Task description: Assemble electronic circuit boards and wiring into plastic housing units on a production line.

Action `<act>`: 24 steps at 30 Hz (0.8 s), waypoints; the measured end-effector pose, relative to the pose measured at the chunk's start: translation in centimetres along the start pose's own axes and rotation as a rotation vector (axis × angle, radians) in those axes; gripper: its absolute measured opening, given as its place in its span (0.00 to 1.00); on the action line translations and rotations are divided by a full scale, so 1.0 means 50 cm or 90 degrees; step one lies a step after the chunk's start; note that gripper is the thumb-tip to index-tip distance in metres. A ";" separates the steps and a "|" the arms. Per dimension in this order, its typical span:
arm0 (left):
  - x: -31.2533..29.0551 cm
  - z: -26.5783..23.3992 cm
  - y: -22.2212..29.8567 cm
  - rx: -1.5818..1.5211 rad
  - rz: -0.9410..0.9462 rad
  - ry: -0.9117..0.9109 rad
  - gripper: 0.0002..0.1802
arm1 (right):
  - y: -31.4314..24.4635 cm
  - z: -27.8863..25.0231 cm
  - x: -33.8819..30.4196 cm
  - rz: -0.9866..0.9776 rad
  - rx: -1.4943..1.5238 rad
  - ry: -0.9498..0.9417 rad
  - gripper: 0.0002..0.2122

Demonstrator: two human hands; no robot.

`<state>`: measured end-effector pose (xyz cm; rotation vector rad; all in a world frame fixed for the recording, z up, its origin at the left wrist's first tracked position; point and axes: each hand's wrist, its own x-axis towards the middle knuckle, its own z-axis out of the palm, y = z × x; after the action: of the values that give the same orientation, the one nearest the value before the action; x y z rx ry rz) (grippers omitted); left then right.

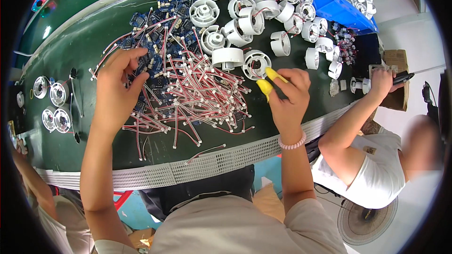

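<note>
Fingers [135, 53] held apart on left hand [117, 72] and right hand [291, 97].
Blue circuit boards [155, 60], left of centre, overhung by left; white round housing [256, 64], upper centre, flanked by right, yellow fingertip covers [264, 87] worn.

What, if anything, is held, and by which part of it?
The right hand holds nothing visible; whether the left hand grips a circuit board cannot be told.

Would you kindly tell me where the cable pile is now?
In the head view, the cable pile lies near the centre, between the left hand and the right hand.
</note>
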<state>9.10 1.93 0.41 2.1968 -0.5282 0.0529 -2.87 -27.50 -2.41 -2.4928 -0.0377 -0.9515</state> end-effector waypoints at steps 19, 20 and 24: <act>-0.191 -0.064 0.037 -0.366 -0.086 0.133 0.15 | -0.025 0.061 0.047 -0.014 0.194 0.021 0.07; -0.195 -0.058 0.042 -0.407 -0.105 0.112 0.15 | -0.034 0.060 0.053 0.009 0.301 0.057 0.07; -0.205 -0.001 0.038 -0.578 -0.192 0.067 0.13 | -0.144 0.010 0.032 0.197 0.494 -0.057 0.06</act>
<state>-0.95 4.52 -0.38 1.3473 -0.1033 -0.1967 -2.69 -21.08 1.26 -1.7520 -0.0393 -0.5467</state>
